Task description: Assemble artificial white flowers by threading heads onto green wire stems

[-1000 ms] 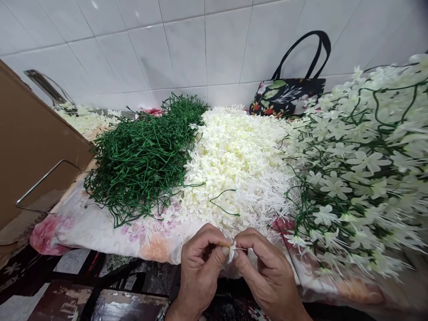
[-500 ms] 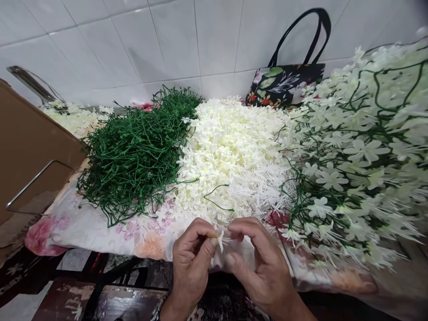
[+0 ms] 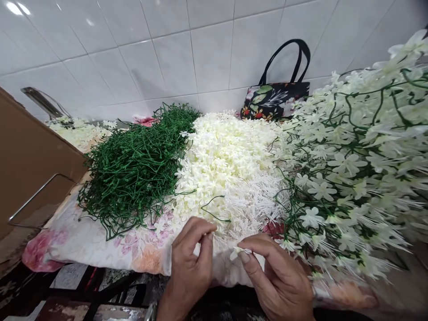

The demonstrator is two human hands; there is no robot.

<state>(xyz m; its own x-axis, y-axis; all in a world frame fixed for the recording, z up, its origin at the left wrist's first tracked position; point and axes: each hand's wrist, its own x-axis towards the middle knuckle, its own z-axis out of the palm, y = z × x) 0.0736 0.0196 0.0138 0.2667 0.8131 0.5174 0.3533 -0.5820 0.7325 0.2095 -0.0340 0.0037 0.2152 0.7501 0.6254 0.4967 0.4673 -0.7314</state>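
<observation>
White blossom (image 3: 235, 254), single, is located above the near edge of the floral cloth (image 3: 96, 243), gripped at the fingertips of the right hand (image 3: 282, 274). Petals are directed to the left of the view, toward the other hand, and protrude clear of the fingers. Long axis lies roughly level and crosswise, running from the petals at left to a slender white portion at right, which passes between thumb and forefinger; the far end is covered by the hand and cannot be determined.

Right hand: thumb and forefinger pinched on the blossom, remaining fingers curled beneath. Left hand (image 3: 192, 265): apart from the blossom, fingers bent, thumb and forefinger tips close together. Whether anything is held between those tips cannot be told.

Beyond the hands, a heap of loose white blossoms (image 3: 222, 160) occupies the middle of the cloth, its flowers pointing in mixed directions. White filaments (image 3: 264, 194) lie at its near right side. One loose green stem (image 3: 212, 209) rests across the front of the heap, bent, its near end toward the right. A tangled pile of green stems (image 3: 133, 169) adjoins on the left. Assembled flower sprays (image 3: 347, 178), white on green stems, are massed on the right. A dark floral bag (image 3: 276, 100) stands upright near the tiled wall (image 3: 214, 58). A cardboard box (image 3: 36, 151) is at far left.
</observation>
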